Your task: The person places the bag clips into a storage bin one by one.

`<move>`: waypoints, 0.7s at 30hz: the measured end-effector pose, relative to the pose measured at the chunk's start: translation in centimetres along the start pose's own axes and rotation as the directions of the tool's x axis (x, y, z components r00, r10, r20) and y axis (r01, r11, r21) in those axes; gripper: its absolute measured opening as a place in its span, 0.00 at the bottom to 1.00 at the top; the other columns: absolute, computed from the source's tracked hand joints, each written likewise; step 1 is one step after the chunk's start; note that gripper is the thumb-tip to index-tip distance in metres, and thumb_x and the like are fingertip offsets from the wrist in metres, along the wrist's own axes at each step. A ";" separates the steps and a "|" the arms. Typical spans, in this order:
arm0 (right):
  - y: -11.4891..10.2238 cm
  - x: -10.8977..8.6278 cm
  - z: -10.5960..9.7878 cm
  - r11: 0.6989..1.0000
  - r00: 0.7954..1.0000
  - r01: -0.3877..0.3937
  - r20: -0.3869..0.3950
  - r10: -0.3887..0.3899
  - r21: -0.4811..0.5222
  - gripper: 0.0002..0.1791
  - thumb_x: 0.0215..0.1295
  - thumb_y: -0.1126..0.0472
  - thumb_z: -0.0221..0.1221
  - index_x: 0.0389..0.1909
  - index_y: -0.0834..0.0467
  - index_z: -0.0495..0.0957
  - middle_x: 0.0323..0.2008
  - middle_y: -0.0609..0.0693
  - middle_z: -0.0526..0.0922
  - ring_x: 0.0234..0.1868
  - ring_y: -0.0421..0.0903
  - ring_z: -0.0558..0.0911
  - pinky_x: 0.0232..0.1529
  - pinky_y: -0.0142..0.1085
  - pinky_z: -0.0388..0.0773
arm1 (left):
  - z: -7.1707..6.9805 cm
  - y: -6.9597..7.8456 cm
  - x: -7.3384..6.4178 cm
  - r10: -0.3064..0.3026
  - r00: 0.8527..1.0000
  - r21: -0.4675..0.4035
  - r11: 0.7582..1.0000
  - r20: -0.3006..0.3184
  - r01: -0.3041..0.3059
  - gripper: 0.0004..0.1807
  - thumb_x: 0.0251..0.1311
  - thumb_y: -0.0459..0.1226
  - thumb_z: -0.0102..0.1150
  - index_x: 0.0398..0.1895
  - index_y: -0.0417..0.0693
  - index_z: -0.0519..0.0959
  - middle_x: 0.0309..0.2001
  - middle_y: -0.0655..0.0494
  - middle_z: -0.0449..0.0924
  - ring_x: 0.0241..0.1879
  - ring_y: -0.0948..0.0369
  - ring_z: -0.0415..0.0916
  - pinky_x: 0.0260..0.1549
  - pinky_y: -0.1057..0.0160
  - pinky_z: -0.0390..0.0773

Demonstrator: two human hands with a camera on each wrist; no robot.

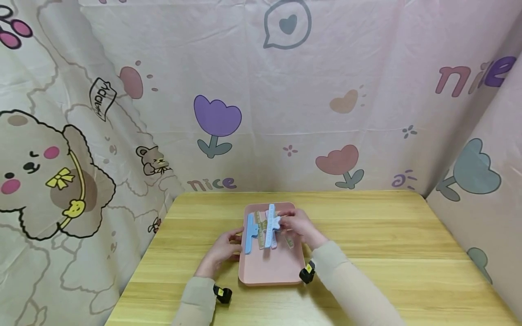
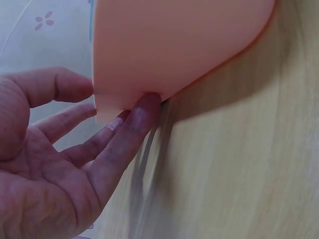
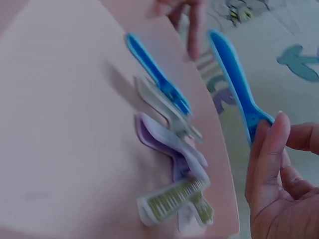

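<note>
A pink tray (image 1: 271, 269) lies on the table. At its left side my left hand (image 1: 223, 248) holds the edge, with fingertips (image 2: 147, 107) against the tray's outer wall in the left wrist view. My right hand (image 1: 292, 222) pinches a light blue clip (image 1: 269, 226) with ruler marks by its handle, raised above the tray. In the tray's far half lie several more ruler clips: a blue clip (image 1: 249, 233) along the left side, an olive clip (image 1: 259, 231) beside it, a purple clip (image 3: 164, 134) and a whitish clip (image 3: 159, 102). The held clip partly covers some of them from above.
The wooden table (image 1: 367, 226) extends on both sides of the tray. Behind it hangs a printed curtain (image 1: 253, 90) with flowers and hearts; another curtain side with a cartoon bear (image 1: 32, 172) borders the left.
</note>
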State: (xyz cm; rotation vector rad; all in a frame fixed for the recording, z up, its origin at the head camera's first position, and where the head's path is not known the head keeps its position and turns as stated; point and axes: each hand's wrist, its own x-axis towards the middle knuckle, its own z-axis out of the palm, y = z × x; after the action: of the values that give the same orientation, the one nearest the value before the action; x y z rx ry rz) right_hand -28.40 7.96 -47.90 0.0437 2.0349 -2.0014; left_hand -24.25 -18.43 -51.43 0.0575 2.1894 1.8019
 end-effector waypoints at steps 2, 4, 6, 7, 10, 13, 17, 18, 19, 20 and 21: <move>0.1 -0.1 0.6 1.000 0.999 -0.003 0.039 0.004 -0.030 0.16 0.60 0.72 0.58 0.50 0.70 0.76 0.36 0.59 0.81 0.29 0.46 0.81 0.28 0.36 0.82 | 0.0 0.0 0.0 0.004 1.000 0.000 1.000 0.002 -0.004 0.40 0.52 0.21 0.57 0.72 0.35 0.61 0.53 0.35 0.69 0.43 0.49 0.75 0.38 0.51 0.84; 0.2 -0.2 1.1 0.998 0.997 -0.006 0.080 0.011 -0.055 0.15 0.59 0.74 0.58 0.48 0.71 0.77 0.34 0.59 0.81 0.27 0.46 0.80 0.26 0.36 0.82 | 0.0 0.0 0.0 0.009 1.000 -0.004 1.000 0.007 -0.009 0.40 0.52 0.21 0.57 0.72 0.34 0.60 0.54 0.35 0.69 0.43 0.49 0.76 0.38 0.51 0.84; 0.1 -0.4 1.6 0.997 0.993 -0.020 0.115 0.028 -0.069 0.14 0.57 0.75 0.58 0.46 0.71 0.77 0.31 0.59 0.81 0.25 0.46 0.80 0.24 0.35 0.82 | 0.0 0.0 0.0 0.014 1.000 -0.005 1.000 0.009 -0.014 0.40 0.51 0.21 0.57 0.72 0.34 0.60 0.53 0.35 0.69 0.43 0.49 0.76 0.37 0.51 0.84; 0.2 -0.5 1.7 0.996 0.991 -0.028 0.128 0.038 -0.081 0.13 0.57 0.75 0.58 0.45 0.71 0.77 0.30 0.60 0.81 0.23 0.46 0.80 0.23 0.35 0.82 | 0.0 0.0 0.0 0.016 1.000 -0.006 1.000 0.010 -0.016 0.40 0.51 0.21 0.56 0.72 0.34 0.60 0.53 0.35 0.69 0.43 0.49 0.76 0.37 0.51 0.84; 0.3 -0.7 2.2 0.988 0.985 -0.060 0.154 0.082 -0.144 0.12 0.57 0.74 0.58 0.43 0.71 0.77 0.29 0.60 0.82 0.21 0.46 0.81 0.22 0.35 0.82 | -0.1 -0.1 0.1 0.019 1.000 -0.007 1.000 0.009 -0.019 0.40 0.51 0.21 0.56 0.72 0.34 0.60 0.53 0.35 0.69 0.43 0.49 0.76 0.37 0.51 0.84; 0.5 -0.9 2.5 0.973 0.979 -0.082 0.163 0.119 -0.216 0.10 0.58 0.72 0.59 0.41 0.69 0.78 0.29 0.60 0.83 0.21 0.46 0.81 0.23 0.35 0.82 | -0.1 -0.1 0.1 0.019 1.000 -0.007 1.000 0.007 -0.019 0.40 0.50 0.21 0.57 0.72 0.34 0.61 0.53 0.35 0.69 0.43 0.49 0.76 0.37 0.51 0.84; 0.6 -1.1 2.6 0.958 0.974 -0.081 0.181 0.134 -0.274 0.07 0.60 0.71 0.59 0.39 0.67 0.78 0.28 0.59 0.83 0.21 0.46 0.82 0.24 0.35 0.83 | -0.1 -0.1 0.1 0.015 1.000 -0.011 1.000 0.003 -0.015 0.41 0.50 0.21 0.57 0.72 0.35 0.61 0.53 0.35 0.69 0.44 0.49 0.75 0.37 0.51 0.84; 0.7 -1.2 2.7 0.955 0.974 -0.075 0.184 0.132 -0.287 0.06 0.60 0.70 0.59 0.39 0.67 0.79 0.28 0.59 0.83 0.21 0.45 0.83 0.24 0.35 0.83 | -0.1 -0.1 0.1 0.014 1.000 -0.012 1.000 0.003 -0.014 0.41 0.50 0.21 0.57 0.72 0.35 0.61 0.53 0.35 0.69 0.44 0.49 0.75 0.37 0.51 0.84; 0.7 -1.3 2.7 0.953 0.974 -0.071 0.187 0.130 -0.293 0.06 0.60 0.70 0.59 0.39 0.67 0.79 0.27 0.59 0.83 0.21 0.45 0.83 0.23 0.35 0.83 | -0.1 -0.1 0.1 0.012 1.000 -0.013 1.000 0.003 -0.012 0.41 0.50 0.21 0.57 0.72 0.35 0.61 0.54 0.35 0.68 0.44 0.49 0.75 0.37 0.51 0.84; 0.7 -1.3 2.7 0.951 0.973 -0.068 0.190 0.130 -0.300 0.07 0.60 0.70 0.59 0.39 0.67 0.79 0.27 0.59 0.84 0.21 0.45 0.83 0.23 0.34 0.82 | -0.1 -0.1 0.0 0.011 1.000 -0.015 1.000 0.003 -0.011 0.41 0.50 0.20 0.57 0.72 0.35 0.61 0.54 0.35 0.68 0.44 0.49 0.75 0.37 0.51 0.84; 0.8 -1.4 2.7 0.951 0.973 -0.068 0.192 0.130 -0.303 0.07 0.60 0.70 0.60 0.38 0.67 0.79 0.27 0.59 0.84 0.21 0.45 0.83 0.23 0.34 0.82 | -0.1 0.0 0.0 0.011 1.000 -0.017 1.000 0.005 -0.011 0.41 0.49 0.20 0.57 0.72 0.35 0.61 0.54 0.34 0.68 0.44 0.48 0.75 0.37 0.51 0.84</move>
State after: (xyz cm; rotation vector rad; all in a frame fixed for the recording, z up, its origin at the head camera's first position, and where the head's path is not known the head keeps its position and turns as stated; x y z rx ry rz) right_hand -26.37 5.57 -48.33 -0.1195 2.1221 -1.5526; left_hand -24.26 -18.55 -51.45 0.0699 2.1742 1.8239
